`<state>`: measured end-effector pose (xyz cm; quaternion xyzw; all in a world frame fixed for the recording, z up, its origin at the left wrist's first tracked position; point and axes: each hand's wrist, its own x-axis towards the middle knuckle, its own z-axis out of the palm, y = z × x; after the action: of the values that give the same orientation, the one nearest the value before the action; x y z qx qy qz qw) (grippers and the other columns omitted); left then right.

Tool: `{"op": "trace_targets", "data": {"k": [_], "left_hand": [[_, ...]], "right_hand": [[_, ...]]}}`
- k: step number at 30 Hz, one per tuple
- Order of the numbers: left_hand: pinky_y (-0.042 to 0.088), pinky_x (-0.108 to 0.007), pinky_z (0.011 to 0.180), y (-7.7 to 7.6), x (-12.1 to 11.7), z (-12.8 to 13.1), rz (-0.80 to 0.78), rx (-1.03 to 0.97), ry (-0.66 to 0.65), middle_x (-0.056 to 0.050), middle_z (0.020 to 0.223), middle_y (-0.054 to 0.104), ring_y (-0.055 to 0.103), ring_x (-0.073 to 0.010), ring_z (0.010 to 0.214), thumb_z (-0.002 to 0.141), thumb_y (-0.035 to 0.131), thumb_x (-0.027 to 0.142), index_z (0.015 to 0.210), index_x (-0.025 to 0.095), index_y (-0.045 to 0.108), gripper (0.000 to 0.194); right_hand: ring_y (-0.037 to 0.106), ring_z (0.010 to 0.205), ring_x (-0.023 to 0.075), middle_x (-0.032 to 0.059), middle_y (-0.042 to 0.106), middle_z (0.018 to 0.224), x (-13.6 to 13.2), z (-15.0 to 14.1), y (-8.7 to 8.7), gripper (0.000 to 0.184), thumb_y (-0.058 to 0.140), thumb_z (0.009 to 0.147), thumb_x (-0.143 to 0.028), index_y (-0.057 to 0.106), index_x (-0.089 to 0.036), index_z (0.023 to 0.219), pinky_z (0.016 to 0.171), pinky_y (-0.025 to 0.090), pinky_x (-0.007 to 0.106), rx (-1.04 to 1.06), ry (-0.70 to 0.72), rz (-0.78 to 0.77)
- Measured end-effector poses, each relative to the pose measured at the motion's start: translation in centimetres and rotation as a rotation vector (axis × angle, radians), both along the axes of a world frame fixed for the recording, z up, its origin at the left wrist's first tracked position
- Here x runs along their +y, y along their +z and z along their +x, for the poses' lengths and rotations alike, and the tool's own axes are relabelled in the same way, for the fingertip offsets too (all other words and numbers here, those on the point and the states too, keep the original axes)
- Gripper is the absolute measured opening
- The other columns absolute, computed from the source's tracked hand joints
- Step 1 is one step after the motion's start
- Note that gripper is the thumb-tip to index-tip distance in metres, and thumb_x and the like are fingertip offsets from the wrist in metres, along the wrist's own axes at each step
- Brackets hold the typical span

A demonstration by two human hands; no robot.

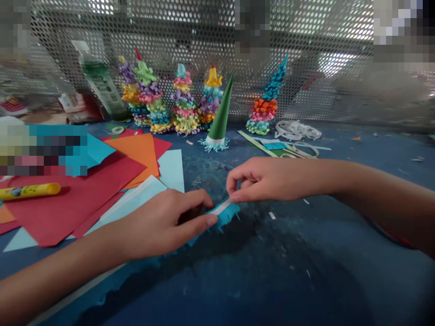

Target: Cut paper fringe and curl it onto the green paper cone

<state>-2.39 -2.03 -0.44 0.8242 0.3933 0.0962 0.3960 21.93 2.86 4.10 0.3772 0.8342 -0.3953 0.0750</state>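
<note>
Between my hands runs a blue fringed paper strip (pixel 228 217) with a white band along its upper edge. My left hand (pixel 166 222) pinches it between thumb and fingers. At its right end, my right hand (pixel 251 181) is closed on the white edge with thumb and forefinger. The strip's long tail passes beneath my left forearm toward the lower left. Just beyond my hands stands a green paper cone (pixel 222 113), with one light-blue fringe row around its base.
Several colourful fringed cones (pixel 185 99) line the back by a perforated metal panel (pixel 210 27). Red paper sheets (pixel 78 199) and a yellow marker-like tube (pixel 30 191) lie left. Scissors (pixel 302 150) and curled white strips (pixel 297 130) lie right. A green bottle (pixel 103 86) stands back left.
</note>
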Motion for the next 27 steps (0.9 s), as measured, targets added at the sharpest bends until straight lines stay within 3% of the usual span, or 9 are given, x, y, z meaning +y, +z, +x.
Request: {"op": "trace_targets", "data": {"k": [5,11,17,19,21,25,27], "left_hand": [[0.034,-0.026,0.056,1.1,0.5,0.1,0.289,0.094,0.056,0.003,0.074,0.063,0.056,-0.0139,0.063,0.100,0.052,0.046,0.090,0.021,0.062,0.028],[0.036,-0.024,0.057,0.8,-0.1,0.4,0.386,0.039,0.092,0.003,0.077,0.060,0.055,-0.0120,0.064,0.100,0.054,0.033,0.086,0.020,0.058,0.020],[0.040,-0.024,0.063,1.1,-1.6,1.3,0.676,-0.072,0.046,0.001,0.082,0.056,0.053,-0.0117,0.071,0.100,0.051,0.016,0.087,0.018,0.057,0.015],[0.040,-0.025,0.064,1.4,-2.1,1.7,0.757,-0.090,0.006,0.000,0.083,0.055,0.051,-0.0126,0.072,0.100,0.050,0.014,0.089,0.018,0.057,0.013],[0.041,-0.026,0.065,1.8,-2.4,2.2,0.761,-0.130,-0.035,0.000,0.083,0.054,0.049,-0.0127,0.072,0.099,0.050,0.013,0.090,0.019,0.055,0.012],[0.041,-0.025,0.066,2.4,-1.7,3.6,0.504,-0.221,0.025,0.002,0.080,0.054,0.050,-0.0123,0.071,0.102,0.052,0.026,0.087,0.021,0.057,0.017],[0.038,-0.025,0.060,2.5,-0.5,4.6,0.325,-0.210,0.084,0.003,0.076,0.053,0.048,-0.0123,0.067,0.102,0.053,0.037,0.087,0.022,0.060,0.023]], "right_hand": [[0.047,0.057,0.0109,-0.0038,0.057,0.068,-0.4,-2.3,-0.1,0.015,0.061,0.091,-0.032,0.066,-0.022,0.080,0.048,0.033,0.025,0.090,-0.009,0.098],[0.042,0.052,0.0085,-0.0064,0.049,0.063,0.3,-1.7,-0.3,0.012,0.057,0.094,-0.029,0.066,-0.022,0.090,0.046,0.032,0.022,0.186,-0.003,-0.194],[0.027,0.041,0.0078,-0.0111,0.034,0.047,-2.1,-1.9,-1.5,0.010,0.059,0.090,-0.030,0.060,-0.022,0.083,0.039,0.022,0.022,0.415,-0.218,-0.377],[0.024,0.039,0.0079,-0.0113,0.030,0.047,-2.1,-1.0,-1.5,0.014,0.058,0.090,-0.032,0.061,-0.022,0.081,0.039,0.026,0.023,0.417,-0.345,-0.233],[0.028,0.039,0.0089,-0.0099,0.031,0.050,-1.1,1.3,-1.6,0.021,0.055,0.092,-0.038,0.064,-0.021,0.084,0.042,0.034,0.026,0.401,-0.536,0.119],[0.040,0.054,0.0131,-0.0004,0.051,0.071,2.5,8.1,-3.4,0.041,0.038,0.102,-0.036,0.058,-0.016,0.131,0.058,0.039,0.032,0.400,-0.803,0.546],[0.045,0.060,0.0161,0.0038,0.060,0.075,3.4,10.2,-5.1,0.047,0.045,0.099,-0.031,0.054,-0.017,0.143,0.068,0.041,0.038,0.327,-0.818,0.642]]}}
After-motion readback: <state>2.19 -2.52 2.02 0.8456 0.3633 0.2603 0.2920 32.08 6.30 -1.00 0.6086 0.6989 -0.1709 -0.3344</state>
